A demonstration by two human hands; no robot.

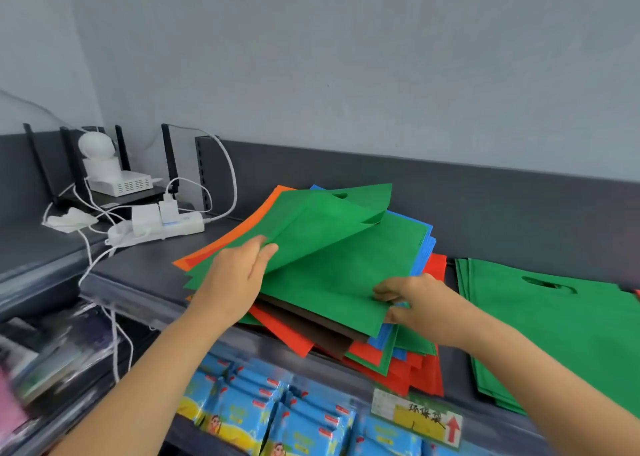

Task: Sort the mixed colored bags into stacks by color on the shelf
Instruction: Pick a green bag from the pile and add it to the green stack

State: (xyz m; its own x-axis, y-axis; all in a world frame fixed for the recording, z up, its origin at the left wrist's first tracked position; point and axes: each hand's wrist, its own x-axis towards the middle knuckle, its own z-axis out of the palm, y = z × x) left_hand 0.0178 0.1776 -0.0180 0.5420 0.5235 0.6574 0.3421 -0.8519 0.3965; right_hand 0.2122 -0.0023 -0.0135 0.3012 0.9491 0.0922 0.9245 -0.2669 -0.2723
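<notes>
Noted left hand [239, 275] pinching corner of top green bag [311, 227], corner raised off mixed pile [412, 372] at frame centre on shelf [145, 268]. Right hand [412, 303] pinched edge of second green bag [329, 282] beneath; I judged this steadied pile. Green stack [554, 334] lay at lower right.

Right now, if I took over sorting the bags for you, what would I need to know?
Left hand: pinches a corner of the top green bag, holding it lifted off the mixed pile.
Right hand: pinches the near corner of the lower green bag.
Done: a green stack lies on the shelf, right of the pile.
Left: both green bags probably go there; the orange, blue, red and brown bags in the pile are not yet sorted.
</notes>
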